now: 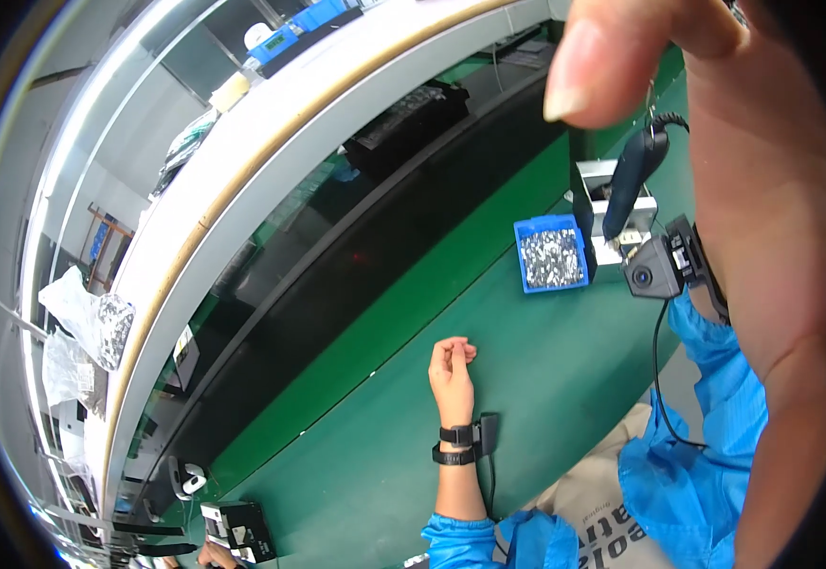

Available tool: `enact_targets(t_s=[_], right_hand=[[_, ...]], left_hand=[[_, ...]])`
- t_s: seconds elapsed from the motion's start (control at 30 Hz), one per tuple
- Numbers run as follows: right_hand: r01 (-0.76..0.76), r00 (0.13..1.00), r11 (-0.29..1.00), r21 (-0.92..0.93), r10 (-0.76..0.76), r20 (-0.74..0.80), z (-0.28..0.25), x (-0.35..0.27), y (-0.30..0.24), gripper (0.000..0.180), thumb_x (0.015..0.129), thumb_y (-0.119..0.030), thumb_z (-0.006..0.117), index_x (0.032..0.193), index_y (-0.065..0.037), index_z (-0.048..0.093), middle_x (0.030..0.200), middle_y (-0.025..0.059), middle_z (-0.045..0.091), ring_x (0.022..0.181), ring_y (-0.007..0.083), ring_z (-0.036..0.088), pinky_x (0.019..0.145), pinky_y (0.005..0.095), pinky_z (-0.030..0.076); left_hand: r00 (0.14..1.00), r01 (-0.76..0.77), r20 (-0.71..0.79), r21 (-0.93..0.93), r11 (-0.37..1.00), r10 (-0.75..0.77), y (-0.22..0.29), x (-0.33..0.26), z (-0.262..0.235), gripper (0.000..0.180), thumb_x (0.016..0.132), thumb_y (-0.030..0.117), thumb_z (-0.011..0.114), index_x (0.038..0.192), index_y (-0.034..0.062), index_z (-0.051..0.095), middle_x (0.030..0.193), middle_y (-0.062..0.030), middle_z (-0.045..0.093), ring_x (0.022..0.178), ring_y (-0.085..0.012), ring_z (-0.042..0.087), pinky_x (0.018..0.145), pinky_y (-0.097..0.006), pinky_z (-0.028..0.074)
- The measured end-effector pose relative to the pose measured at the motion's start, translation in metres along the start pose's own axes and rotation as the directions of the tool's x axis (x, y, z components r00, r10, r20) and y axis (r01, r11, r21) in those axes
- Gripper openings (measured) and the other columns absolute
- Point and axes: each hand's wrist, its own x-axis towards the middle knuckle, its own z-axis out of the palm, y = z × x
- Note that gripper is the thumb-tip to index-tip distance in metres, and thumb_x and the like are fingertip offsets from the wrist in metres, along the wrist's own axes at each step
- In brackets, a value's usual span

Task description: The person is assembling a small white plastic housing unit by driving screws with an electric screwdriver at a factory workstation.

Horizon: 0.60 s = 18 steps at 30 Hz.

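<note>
1. L hand: low over the green table, approx. mid-view, fingers loosely curled, so narrow; can't tell if they're fully closed or if anything's inside. Dark straps round the wrist, blue sleeve below.
2. R hand: hidden behind a big bare hand v. close to the lens, so can't tell its state. R sleeve is blue, w/ a small wrist camera + cable.
3. Big hand: thumb/fingertip at top, bare forearm down the R edge; can't tell whose, or what it touches.
4. Just past the wrist cam: dark handheld tool, upright but tilted, coiled cord at top, tip down by a boxy white/dark fixture.
5. Blue tray just L of fixture, full of small blk/wht parts.
6. Lower L, well apart: co-worker's hand by a blk/wht box.
7. Far L: clear plastic bags on a long white shelf.
</note>
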Motion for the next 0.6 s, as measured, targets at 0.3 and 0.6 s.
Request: enact_targets(t_s=[0.3, 0.6], right_hand=[[0.251, 0.958, 0.966, 0.063, -0.257, 0.124, 0.001, 0.075, 0.029, 0.083, 0.094, -0.052, 0.066, 0.153, -0.003, 0.037, 0.14, 0.0319, 0.056, 0.109, 0.0407, 0.069, 0.077, 0.0406, 0.06], [0.263, 0.941, 0.958, 0.112, -0.28, 0.191, -0.009, 0.137, 0.018, 0.085, 0.094, -0.056, 0.064, 0.155, -0.004, 0.035, 0.142, 0.0321, 0.054, 0.108, 0.0407, 0.069, 0.076, 0.0406, 0.061]], left_hand=[[1.0, 0.008, 0.015, 0.039, 0.999, -0.008, -0.008, -0.015, -0.019, 0.02, 0.11, 0.016, 0.055, 0.106, 0.0, 0.065, 0.091, -0.0067, 0.07, 0.086, -0.0141, 0.067, 0.081, -0.03, 0.055], [1.0, 0.015, 0.007, -0.025, 1.0, -0.014, -0.013, -0.008, -0.001, 0.021, 0.111, 0.017, 0.055, 0.107, -0.0006, 0.066, 0.094, -0.0067, 0.07, 0.087, -0.0136, 0.067, 0.083, -0.029, 0.055]])
